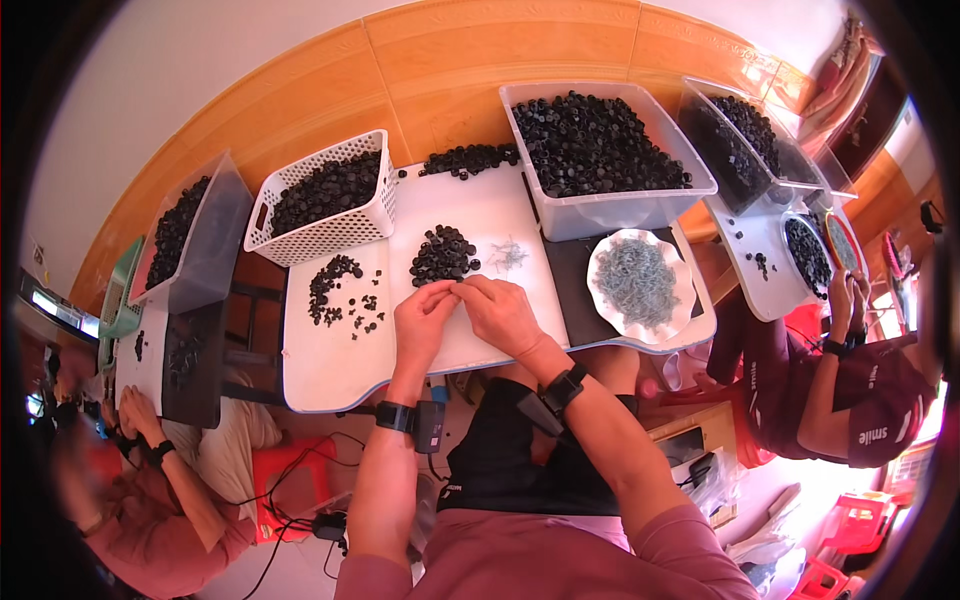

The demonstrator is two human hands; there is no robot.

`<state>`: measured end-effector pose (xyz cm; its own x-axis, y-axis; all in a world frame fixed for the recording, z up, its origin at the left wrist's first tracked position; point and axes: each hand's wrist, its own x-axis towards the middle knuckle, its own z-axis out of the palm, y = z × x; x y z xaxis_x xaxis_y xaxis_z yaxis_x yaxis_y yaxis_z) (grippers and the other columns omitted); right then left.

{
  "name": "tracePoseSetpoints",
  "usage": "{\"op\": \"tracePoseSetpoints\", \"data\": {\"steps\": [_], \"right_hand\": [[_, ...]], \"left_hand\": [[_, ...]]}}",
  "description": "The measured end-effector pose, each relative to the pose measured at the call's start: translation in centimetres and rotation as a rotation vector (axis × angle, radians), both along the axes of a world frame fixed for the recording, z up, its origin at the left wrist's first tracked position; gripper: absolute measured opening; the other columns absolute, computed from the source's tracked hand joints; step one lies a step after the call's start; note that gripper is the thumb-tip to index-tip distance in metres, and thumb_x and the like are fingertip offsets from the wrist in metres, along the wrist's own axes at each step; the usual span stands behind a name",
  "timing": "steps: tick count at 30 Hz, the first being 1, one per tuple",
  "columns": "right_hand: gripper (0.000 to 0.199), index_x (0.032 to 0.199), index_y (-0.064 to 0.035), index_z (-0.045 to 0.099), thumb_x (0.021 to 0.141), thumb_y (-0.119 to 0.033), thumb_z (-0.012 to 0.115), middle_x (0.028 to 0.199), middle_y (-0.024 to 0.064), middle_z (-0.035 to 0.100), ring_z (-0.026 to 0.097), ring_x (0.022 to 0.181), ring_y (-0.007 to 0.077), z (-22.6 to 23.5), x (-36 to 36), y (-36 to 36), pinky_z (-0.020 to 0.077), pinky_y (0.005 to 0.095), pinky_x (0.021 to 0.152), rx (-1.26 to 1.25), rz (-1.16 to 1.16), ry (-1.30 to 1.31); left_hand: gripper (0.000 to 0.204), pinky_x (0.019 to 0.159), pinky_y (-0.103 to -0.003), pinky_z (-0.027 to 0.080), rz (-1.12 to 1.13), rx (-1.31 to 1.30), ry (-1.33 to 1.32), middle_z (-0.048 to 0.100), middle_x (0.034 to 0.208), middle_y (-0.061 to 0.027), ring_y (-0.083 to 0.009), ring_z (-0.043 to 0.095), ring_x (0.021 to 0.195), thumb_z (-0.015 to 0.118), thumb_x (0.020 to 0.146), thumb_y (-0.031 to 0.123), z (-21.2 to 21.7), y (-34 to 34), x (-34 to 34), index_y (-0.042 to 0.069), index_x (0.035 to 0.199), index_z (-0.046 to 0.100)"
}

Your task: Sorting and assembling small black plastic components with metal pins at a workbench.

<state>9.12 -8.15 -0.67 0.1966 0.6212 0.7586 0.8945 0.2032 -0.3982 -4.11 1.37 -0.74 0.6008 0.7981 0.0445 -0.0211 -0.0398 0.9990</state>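
Observation:
My left hand (424,312) and my right hand (503,316) meet over the front middle of the white tabletop (475,212). Their fingertips are pinched together around something too small and covered to make out. Just beyond the fingers lies a heap of round black caps (443,254). To its right is a small scatter of thin silvery pins or screws (509,255). Left of my hands, smaller black pieces (333,285) lie spread on the table. At the right, a white scalloped dish (684,306) holds many grey metal pins or screws (638,280) on a black mat (575,310).
Behind the heap stand a white perforated basket (320,238) and a large clear bin (625,215), both filled with black parts. More black parts (470,160) lie between them. Co-workers sit at left (170,500) and right (840,400). Cables (290,490) hang at lower left.

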Motion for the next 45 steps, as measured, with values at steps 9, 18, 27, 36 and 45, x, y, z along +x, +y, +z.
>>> {"op": "tracePoseSetpoints", "data": {"steps": [9, 18, 27, 36, 45], "right_hand": [[0.015, 0.101, -0.003, 0.071, 0.088, 0.002, 0.068, 0.089, 0.0125, 0.066, 0.065, 0.068, 0.0246, -0.6, 2.7, -0.6, 0.0526, 0.0367, 0.065, 0.075, -0.322, 0.777], [0.02, 0.103, -0.0036, 0.071, 0.083, -0.001, 0.07, 0.1, 0.0183, 0.064, 0.068, 0.09, 0.0371, 0.4, 4.6, -0.8, 0.0544, 0.0471, 0.081, -0.369, -0.227, 0.547], [0.018, 0.098, 0.0001, 0.07, 0.084, -0.008, 0.076, 0.099, 0.018, 0.062, 0.067, 0.089, 0.039, -1.0, 3.0, -1.7, 0.0552, 0.0472, 0.079, -0.232, -0.38, 0.4], [0.013, 0.091, -0.0003, 0.072, 0.085, -0.01, 0.077, 0.097, 0.0162, 0.064, 0.068, 0.082, 0.0381, -0.8, 2.4, -1.3, 0.0557, 0.0456, 0.074, -0.23, -0.481, 0.262], [0.009, 0.089, -0.0024, 0.07, 0.087, -0.011, 0.072, 0.098, 0.0155, 0.065, 0.068, 0.084, 0.0385, -0.7, 2.1, -1.2, 0.0551, 0.0467, 0.074, -0.306, -0.528, 0.179]], "left_hand": [[0.019, 0.073, -0.021, 0.053, 0.065, 0.066, 0.046, 0.076, 0.093, -0.0064, -0.0076, 0.069, 0.084, 0.077, 0.09, 0.001, -0.4, -0.4, 0.3, -0.001, 0.107, 0.069], [0.021, 0.074, -0.023, 0.055, 0.069, 0.093, 0.069, 0.076, 0.093, -0.0069, -0.0083, 0.069, 0.085, 0.079, 0.089, 0.002, -0.4, -0.2, 0.1, 0.0, 0.108, 0.07], [0.021, 0.075, -0.024, 0.056, 0.032, 0.125, 0.042, 0.077, 0.091, -0.0074, -0.0086, 0.07, 0.083, 0.08, 0.087, 0.004, -0.7, -0.2, 0.3, 0.0, 0.106, 0.071], [0.021, 0.073, -0.024, 0.056, -0.04, 0.188, 0.03, 0.078, 0.092, -0.0074, -0.0089, 0.07, 0.08, 0.08, 0.087, 0.005, -1.3, 0.0, -0.1, 0.001, 0.106, 0.072], [0.021, 0.075, -0.024, 0.054, -0.073, 0.227, 0.027, 0.077, 0.095, -0.0062, -0.009, 0.07, 0.084, 0.078, 0.089, 0.003, -0.8, 0.0, -0.5, 0.002, 0.109, 0.071]]}}
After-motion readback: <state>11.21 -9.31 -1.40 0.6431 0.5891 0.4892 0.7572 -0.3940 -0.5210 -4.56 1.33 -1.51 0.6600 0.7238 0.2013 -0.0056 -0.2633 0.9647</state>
